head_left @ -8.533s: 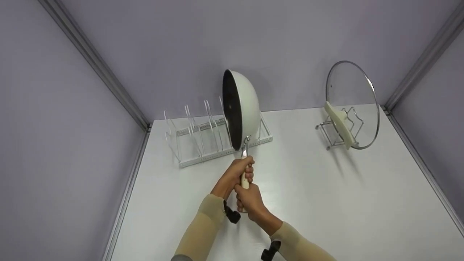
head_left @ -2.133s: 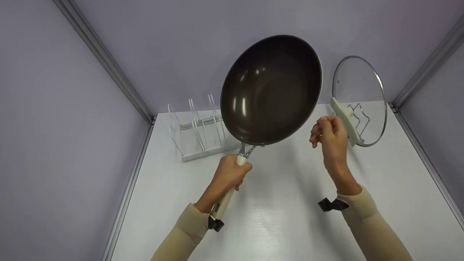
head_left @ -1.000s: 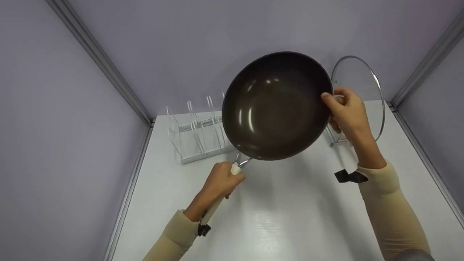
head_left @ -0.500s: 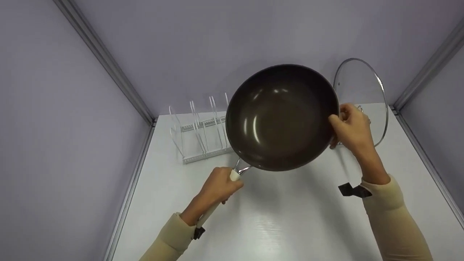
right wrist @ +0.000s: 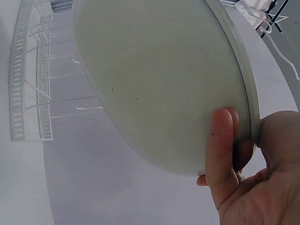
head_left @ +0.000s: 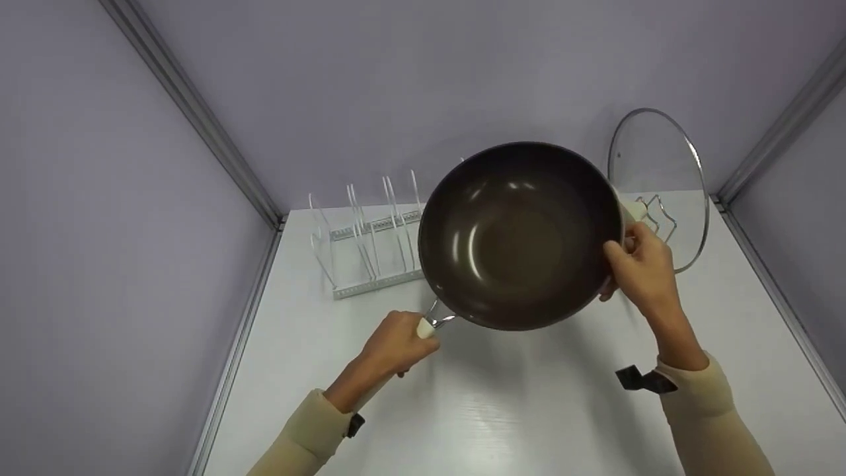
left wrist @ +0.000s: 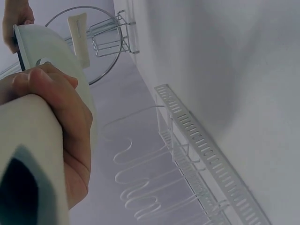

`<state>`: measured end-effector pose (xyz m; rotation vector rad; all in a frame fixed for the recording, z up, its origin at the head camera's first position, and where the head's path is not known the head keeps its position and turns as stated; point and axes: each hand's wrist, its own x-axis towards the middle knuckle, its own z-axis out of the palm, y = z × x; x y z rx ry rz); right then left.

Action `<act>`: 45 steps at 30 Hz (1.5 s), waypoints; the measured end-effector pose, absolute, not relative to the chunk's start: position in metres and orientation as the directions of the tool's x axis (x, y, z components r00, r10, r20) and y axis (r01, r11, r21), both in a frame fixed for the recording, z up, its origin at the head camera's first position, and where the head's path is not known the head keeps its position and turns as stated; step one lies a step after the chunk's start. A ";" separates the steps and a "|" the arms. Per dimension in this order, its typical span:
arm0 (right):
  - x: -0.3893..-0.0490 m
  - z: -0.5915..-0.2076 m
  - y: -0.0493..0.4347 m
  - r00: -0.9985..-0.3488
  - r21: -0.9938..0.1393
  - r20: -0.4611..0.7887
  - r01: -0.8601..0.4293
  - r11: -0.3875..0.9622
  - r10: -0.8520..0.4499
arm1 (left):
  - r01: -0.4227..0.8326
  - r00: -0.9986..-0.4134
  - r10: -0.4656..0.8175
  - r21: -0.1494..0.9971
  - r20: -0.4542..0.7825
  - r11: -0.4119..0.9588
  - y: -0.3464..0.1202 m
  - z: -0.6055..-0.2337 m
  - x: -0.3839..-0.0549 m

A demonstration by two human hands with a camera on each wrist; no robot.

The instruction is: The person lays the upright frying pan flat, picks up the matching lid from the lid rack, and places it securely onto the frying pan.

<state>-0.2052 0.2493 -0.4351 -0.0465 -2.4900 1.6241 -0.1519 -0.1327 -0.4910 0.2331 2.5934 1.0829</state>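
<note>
A frying pan [head_left: 522, 244] with a dark inside and a pale outside is held over the table, its inside facing the head camera. My left hand [head_left: 396, 344] grips its cream handle close to the metal fork; in the left wrist view the handle [left wrist: 33, 140] fills the near corner. At the right rim my right hand [head_left: 641, 268] pinches the pan, thumb on the inner side. The right wrist view shows the fingers [right wrist: 220, 145] against the pale underside [right wrist: 154, 79].
A white wire rack [head_left: 377, 284] stands at the back left, partly hidden by the pan. At the back right, a glass lid [head_left: 691, 152] leans upright in a small wire stand [head_left: 664, 218]. Walls [head_left: 119, 264] enclose the white table [head_left: 476, 423].
Earlier both hands held the pan by its handle at the rack. The right hand let go and took the right rim; over the last second the pan has come lower and nearer, tilting flatter.
</note>
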 end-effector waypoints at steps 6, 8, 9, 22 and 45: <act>-0.200 -0.449 0.249 -0.988 -0.937 0.093 -0.046 0.347 0.122 | 0.064 -0.932 0.290 0.689 -0.217 0.721 -0.136 -0.497 -0.157; -0.198 -0.454 0.249 -0.989 -0.944 0.091 -0.047 0.327 0.121 | 0.082 -0.932 0.296 0.674 -0.209 0.734 -0.138 -0.499 -0.159; -0.197 -0.457 0.248 -0.989 -0.947 0.089 -0.046 0.317 0.121 | 0.090 -0.933 0.297 0.667 -0.204 0.740 -0.139 -0.500 -0.160; -0.185 -0.489 0.246 -0.988 -0.955 0.001 0.045 0.295 0.156 | 0.128 -0.927 0.313 0.611 -0.205 0.781 -0.148 -0.510 -0.167; -0.165 -0.525 0.253 -0.971 -0.970 -0.108 0.150 0.192 0.214 | 0.241 -0.910 0.380 0.540 -0.162 0.807 -0.145 -0.526 -0.177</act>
